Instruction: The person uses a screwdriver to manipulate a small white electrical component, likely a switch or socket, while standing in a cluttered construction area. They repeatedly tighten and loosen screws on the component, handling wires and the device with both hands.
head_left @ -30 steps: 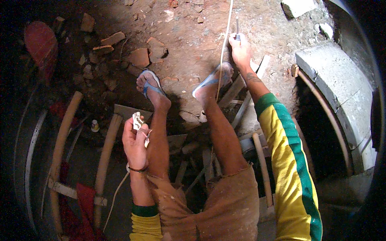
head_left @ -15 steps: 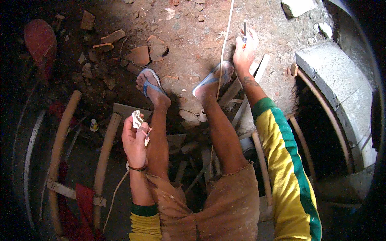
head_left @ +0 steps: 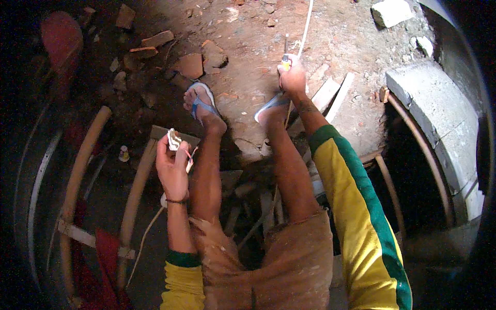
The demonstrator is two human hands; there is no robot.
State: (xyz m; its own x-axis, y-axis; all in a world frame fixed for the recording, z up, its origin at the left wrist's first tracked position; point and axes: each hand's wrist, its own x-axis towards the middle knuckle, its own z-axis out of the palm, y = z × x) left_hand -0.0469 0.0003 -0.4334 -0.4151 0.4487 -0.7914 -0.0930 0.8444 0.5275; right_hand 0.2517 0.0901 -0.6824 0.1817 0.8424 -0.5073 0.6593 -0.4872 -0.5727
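My left hand [head_left: 173, 173] is closed around a small white electrical fitting [head_left: 174, 138] with brass-coloured metal strips, held above my left shin. Short thin wires [head_left: 190, 157], reddish and white, stick out beside the thumb. My right hand [head_left: 293, 77], stretched forward over the ground beyond my right foot, grips a screwdriver [head_left: 285, 63] with a yellow handle, its dark shaft pointing away from me. Just beside that hand a pale cable [head_left: 306, 28] runs along the ground and back past my right foot. A second cable [head_left: 144, 232] hangs from a white round piece by my left wrist.
Broken brick pieces [head_left: 191, 65] and rubble litter the dirt ground. A grey concrete block [head_left: 434, 103] stands at the right, with wooden strips [head_left: 338, 97] near my right foot. Curved wooden poles [head_left: 82, 175] and a red cloth [head_left: 107, 253] lie at the left.
My right hand has moved left and slightly nearer, its fingers now wrapped round the screwdriver handle. My left hand keeps the white electrical fitting in about the same place. The view has shifted slightly.
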